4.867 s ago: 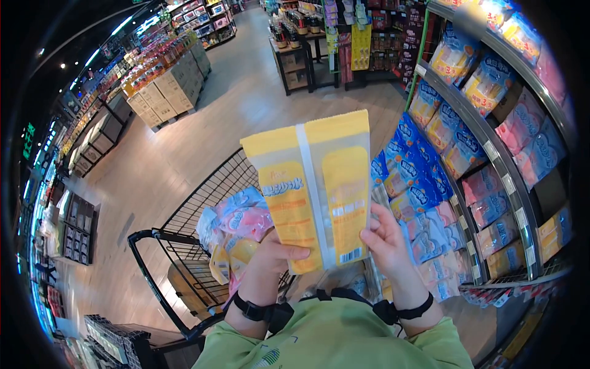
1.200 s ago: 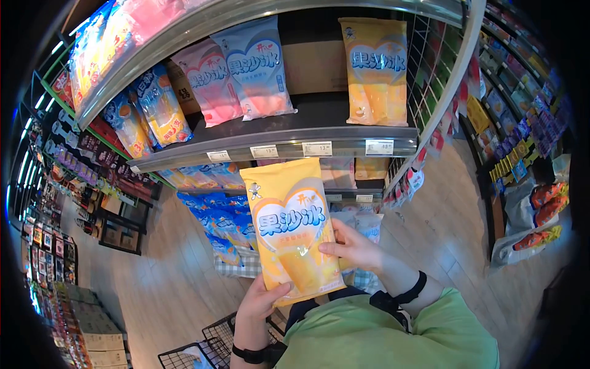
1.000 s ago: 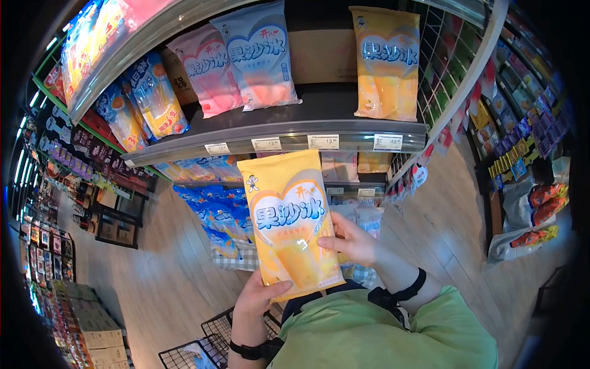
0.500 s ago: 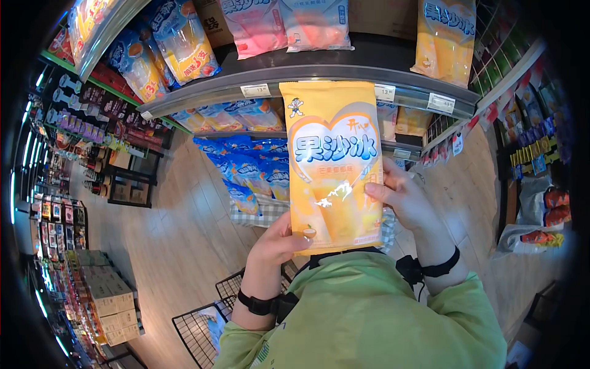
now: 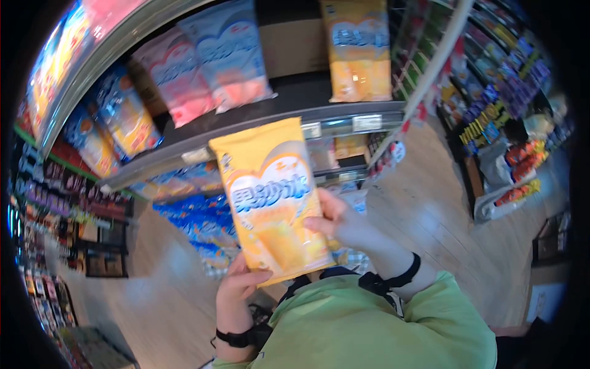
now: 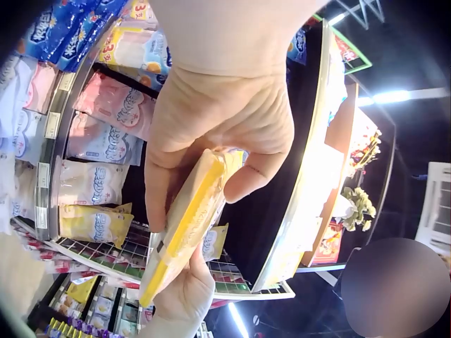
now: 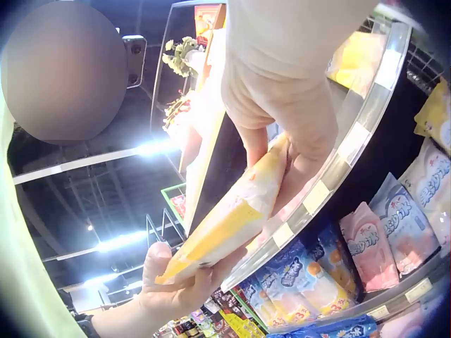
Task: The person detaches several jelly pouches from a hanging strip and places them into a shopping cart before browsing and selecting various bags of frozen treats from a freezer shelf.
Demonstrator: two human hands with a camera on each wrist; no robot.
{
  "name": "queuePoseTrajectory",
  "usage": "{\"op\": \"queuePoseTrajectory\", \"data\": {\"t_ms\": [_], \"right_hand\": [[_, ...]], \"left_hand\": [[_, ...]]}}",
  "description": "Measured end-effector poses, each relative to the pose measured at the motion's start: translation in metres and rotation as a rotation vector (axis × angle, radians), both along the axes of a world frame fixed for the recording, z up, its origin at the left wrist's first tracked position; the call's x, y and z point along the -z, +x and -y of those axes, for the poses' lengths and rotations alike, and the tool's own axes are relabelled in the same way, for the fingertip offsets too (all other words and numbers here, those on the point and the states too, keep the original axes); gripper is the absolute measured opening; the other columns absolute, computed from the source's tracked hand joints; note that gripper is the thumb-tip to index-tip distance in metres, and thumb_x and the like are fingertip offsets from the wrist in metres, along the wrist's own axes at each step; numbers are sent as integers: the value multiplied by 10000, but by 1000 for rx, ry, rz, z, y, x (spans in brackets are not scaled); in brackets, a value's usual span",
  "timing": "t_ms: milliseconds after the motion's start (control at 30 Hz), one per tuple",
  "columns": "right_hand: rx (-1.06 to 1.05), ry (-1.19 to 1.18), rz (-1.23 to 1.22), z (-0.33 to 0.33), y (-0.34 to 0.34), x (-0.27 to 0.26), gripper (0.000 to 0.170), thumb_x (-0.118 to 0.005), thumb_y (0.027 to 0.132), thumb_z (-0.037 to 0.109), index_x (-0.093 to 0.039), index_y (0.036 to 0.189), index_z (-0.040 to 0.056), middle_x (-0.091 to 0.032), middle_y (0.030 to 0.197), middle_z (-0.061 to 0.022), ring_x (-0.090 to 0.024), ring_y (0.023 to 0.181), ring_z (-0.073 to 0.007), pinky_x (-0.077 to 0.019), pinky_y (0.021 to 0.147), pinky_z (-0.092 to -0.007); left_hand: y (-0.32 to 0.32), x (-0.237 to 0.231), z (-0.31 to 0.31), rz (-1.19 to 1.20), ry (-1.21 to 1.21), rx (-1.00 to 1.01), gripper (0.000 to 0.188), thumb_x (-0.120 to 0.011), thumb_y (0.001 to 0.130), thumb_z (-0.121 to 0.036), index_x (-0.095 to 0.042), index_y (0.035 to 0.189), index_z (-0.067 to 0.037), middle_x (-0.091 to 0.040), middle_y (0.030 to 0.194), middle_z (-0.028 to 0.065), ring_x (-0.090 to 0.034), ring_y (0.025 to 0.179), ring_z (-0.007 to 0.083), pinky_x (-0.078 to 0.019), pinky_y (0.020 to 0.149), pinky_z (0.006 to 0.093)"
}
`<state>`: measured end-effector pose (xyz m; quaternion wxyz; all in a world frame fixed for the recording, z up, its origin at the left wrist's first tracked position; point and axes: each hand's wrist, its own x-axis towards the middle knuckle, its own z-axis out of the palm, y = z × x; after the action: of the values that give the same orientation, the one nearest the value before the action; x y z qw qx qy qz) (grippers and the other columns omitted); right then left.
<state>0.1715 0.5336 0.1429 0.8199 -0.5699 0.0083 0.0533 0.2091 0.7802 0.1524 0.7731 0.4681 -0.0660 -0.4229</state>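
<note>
Both hands hold a yellow bag of fruit ice [image 5: 267,246] in front of the body, its printed front turned up toward the head camera. My left hand [image 5: 235,288] grips the bottom left corner, thumb on the front. Halfway up the right edge, my right hand [image 5: 339,222] pinches the bag, thumb on the front and fingers behind. In the left wrist view the bag [image 6: 184,225] shows edge-on between thumb and fingers. The right wrist view shows the bag [image 7: 236,208] slanting from the right hand down to the left one. Fingers behind the bag are mostly hidden in the head view.
A store shelf [image 5: 295,86] ahead carries a pink bag [image 5: 175,80], a blue bag [image 5: 228,61] and a similar yellow bag [image 5: 359,58]. Blue packs [image 5: 200,221] are piled below it. A snack rack [image 5: 491,132] stands right, across wooden floor [image 5: 424,184].
The view has turned from the aisle and cart to the shelf. The bag has gone from back side to front side showing; in the last half second it tilts and shifts left in view.
</note>
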Motion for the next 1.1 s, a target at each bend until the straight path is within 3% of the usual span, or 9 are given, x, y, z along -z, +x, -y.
{"op": "queuePoseTrajectory", "data": {"t_ms": [67, 167, 300, 467, 700, 833, 933, 1033, 1100], "right_hand": [[9, 27, 6, 3, 1, 1, 521, -572, 869, 21, -338, 1335, 9, -529, 1255, -104, -495, 1165, -161, -393, 993, -328], [59, 4, 124, 9, 3, 3, 436, -574, 868, 38, -391, 1263, 9, -571, 1147, -113, -550, 1052, -149, -455, 884, -306], [39, -161, 122, 25, 6, -12, 450, -543, 884, -1, -350, 1291, -3, -537, 1203, -97, -499, 1130, -138, -410, 963, -302], [186, -410, 293, 46, 24, -31, 317, -550, 884, 19, -413, 1170, 16, -562, 1065, -80, -532, 980, -120, -451, 836, -289], [356, -577, 531, 83, 61, -88, 255, -574, 869, 80, -418, 1062, 20, -567, 887, -142, -543, 807, -165, -448, 734, -314], [387, -650, 720, 114, 98, -104, 313, -568, 855, 47, -459, 1145, 9, -584, 976, -135, -574, 936, -201, -449, 828, -309], [318, -588, 817, 135, 114, -109, 371, -552, 837, -24, -462, 1196, 2, -588, 1037, -121, -566, 1031, -216, -438, 889, -305], [395, -696, 743, 152, 122, -99, 373, -555, 842, -27, -456, 1201, -5, -588, 1061, -131, -568, 1021, -194, -439, 889, -301], [405, -660, 514, 163, 129, -87, 384, -569, 848, -5, -446, 1212, -13, -595, 1078, -142, -576, 1004, -170, -449, 879, -296]], "left_hand": [[4, 9, 9, 62, 52, -5, 676, -631, 708, 38, -374, 1332, 7, -551, 1231, 107, -556, 1087, 175, -451, 896, 309], [20, 11, 24, 156, 133, -58, 572, -677, 769, -23, -424, 1282, -1, -572, 1202, 90, -563, 1075, 171, -448, 914, 318], [34, -2, 54, 288, 139, -137, 481, -675, 803, -43, -466, 1235, -6, -594, 1166, 89, -583, 1040, 175, -464, 896, 318], [60, -28, 84, 410, 276, -149, 412, -672, 820, -61, -506, 1192, 0, -612, 1120, 91, -590, 1000, 166, -469, 875, 309], [114, -61, 131, 747, 185, -269, 378, -671, 815, -51, -526, 1156, 23, -616, 1102, 90, -583, 987, 163, -454, 876, 300], [147, -79, 158, 988, 202, -326, 325, -658, 819, -30, -556, 1121, 33, -626, 1092, 91, -581, 993, 161, -448, 886, 301], [161, -67, 182, 995, 80, -405, 297, -658, 817, -16, -578, 1100, 27, -636, 1080, 83, -582, 985, 152, -448, 882, 296], [169, -61, 202, 1061, 60, -411, 287, -674, 816, -38, -582, 1080, 22, -640, 1061, 81, -587, 959, 152, -460, 857, 295], [171, -61, 217, 1080, 102, -410, 286, -686, 816, -71, -578, 1062, 26, -641, 1043, 87, -590, 943, 156, -466, 838, 291]]}}
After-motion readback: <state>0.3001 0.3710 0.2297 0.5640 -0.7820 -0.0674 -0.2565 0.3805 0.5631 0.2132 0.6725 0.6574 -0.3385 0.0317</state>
